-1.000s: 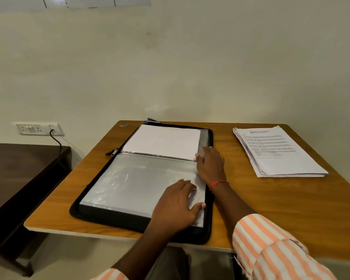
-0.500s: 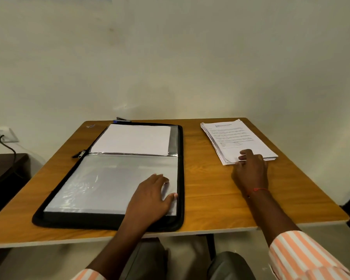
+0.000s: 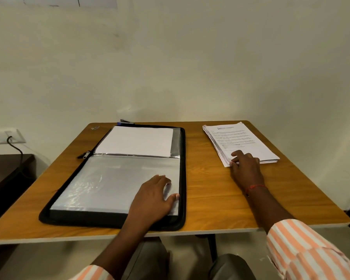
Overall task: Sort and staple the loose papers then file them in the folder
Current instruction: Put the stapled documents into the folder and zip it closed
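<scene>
Ok, folder (image 3: 182, 168) lies open on the left half of the tabletop (image 3: 210, 190), long axis running near edge to far edge, hinge crosswise at mid-length. The far half carries a blank white sheet (image 3: 135, 141), the near half shiny clear sleeves (image 3: 109, 182). The zipper pull (image 3: 86, 155) hangs off its left side.

I see the left hand (image 3: 152, 199) flat on the sleeves at the folder's near right corner, fingers straight and slightly spread, gripping nothing.

The paper stack (image 3: 251, 141) sits at the far right corner of the tabletop, well apart from the folder, long axis near-to-far and skewed a little, header at the far end. It is printed, but too small for me to read.

The right hand (image 3: 246, 170) is at the stack's near left corner: fingers bent, tips on the top sheet, thumb against the corner edge. I can't tell if a sheet is pinched.

A dark object with a blue part (image 3: 126, 122) lies at the far edge behind the folder.
</scene>
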Motion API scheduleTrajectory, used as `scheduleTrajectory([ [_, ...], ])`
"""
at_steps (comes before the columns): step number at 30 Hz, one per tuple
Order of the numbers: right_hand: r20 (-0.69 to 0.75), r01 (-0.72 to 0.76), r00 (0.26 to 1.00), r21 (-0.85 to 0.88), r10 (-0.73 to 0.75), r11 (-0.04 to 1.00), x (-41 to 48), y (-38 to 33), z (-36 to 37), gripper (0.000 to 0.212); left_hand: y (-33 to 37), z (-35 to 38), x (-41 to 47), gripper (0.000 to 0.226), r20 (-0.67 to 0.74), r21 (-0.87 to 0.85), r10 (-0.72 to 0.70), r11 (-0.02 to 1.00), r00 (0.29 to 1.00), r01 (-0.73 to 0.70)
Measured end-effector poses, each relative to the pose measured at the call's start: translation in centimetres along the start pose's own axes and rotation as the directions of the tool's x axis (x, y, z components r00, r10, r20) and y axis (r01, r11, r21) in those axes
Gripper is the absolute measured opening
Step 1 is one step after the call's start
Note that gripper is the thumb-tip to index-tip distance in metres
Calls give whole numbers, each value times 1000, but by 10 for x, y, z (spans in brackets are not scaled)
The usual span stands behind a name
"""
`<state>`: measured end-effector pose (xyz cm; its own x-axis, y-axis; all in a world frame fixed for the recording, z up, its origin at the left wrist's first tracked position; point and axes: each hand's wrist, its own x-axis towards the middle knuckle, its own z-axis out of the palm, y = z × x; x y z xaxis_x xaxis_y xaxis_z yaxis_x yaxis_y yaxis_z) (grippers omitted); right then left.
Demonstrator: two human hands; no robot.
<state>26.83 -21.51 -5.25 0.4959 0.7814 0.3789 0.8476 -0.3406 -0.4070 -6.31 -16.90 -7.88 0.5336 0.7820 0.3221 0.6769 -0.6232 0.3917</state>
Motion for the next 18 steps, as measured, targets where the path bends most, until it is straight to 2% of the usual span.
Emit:
scheduleTrajectory([
  [7, -30, 61, 998, 5, -60, 998, -11, -6, -4, 32, 1, 0, -2, 54, 2, 1, 2, 1000, 1000, -2],
  [12, -181, -94, 981, -146, 67, 985, -15, -4, -5, 23, 0, 0, -2, 54, -16, -8, 14, 1000, 1000, -14],
  [15, -251, -168, 959, -134, 131, 977, -17, 0, -5, 23, 0, 0, -2, 53, -18, -8, 15, 1000, 1000, -15],
  [18, -210, -79, 976, -118, 53, 990, -17, 0, -1, 31, 0, -1, -2, 53, -19, -10, 16, 1000, 1000, -16],
])
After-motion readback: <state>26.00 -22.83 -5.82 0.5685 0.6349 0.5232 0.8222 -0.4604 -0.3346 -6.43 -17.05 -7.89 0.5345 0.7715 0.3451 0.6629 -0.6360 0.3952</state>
